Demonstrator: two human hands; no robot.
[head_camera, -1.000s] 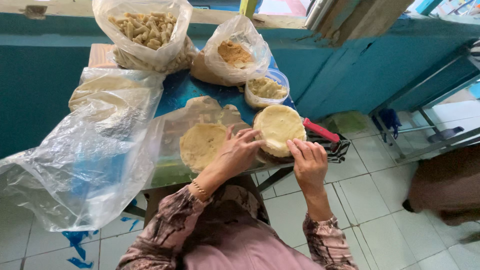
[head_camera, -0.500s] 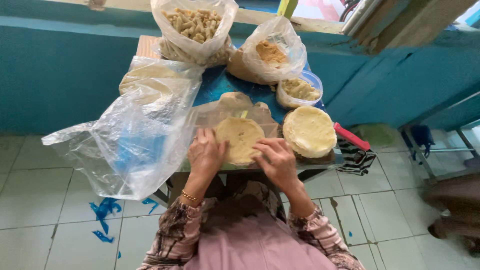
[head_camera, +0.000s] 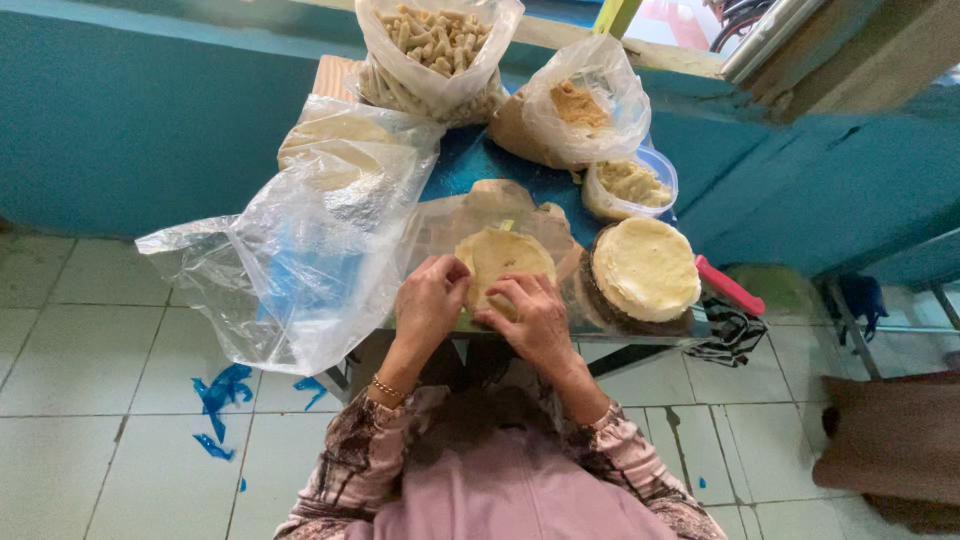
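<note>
**Both hands on one flat wrapper, table centre**

Nearest the camera: patterned sleeves, a thin gold bracelet (head_camera: 388, 388) on the left wrist. Left hand (head_camera: 430, 300) pinches the 9 o'clock edge of a pale yellow, thin round dough wrapper (head_camera: 503, 262); right hand (head_camera: 530, 312) presses curled fingers on its 6 o'clock edge. Both grasp the wrapper, neither is released. Wrapper lies flat on a clear plastic sheet over the small blue table (head_camera: 470, 165).

At 3 o'clock of the wrapper, just beside it: a stack of matching round wrappers (head_camera: 646, 268), matte and floury, on a dark round base. A red flat handle (head_camera: 730, 285) sits past it.

At 9 o'clock: a large crinkled clear plastic bag (head_camera: 300, 250) drooping off the table edge.

At 12 to 1 o'clock, further out: a small round clear tub of beige filling (head_camera: 632, 183), a plastic bag of brown crumbly filling (head_camera: 575, 105), and a bag of pale rolled sticks (head_camera: 435, 45).
</note>
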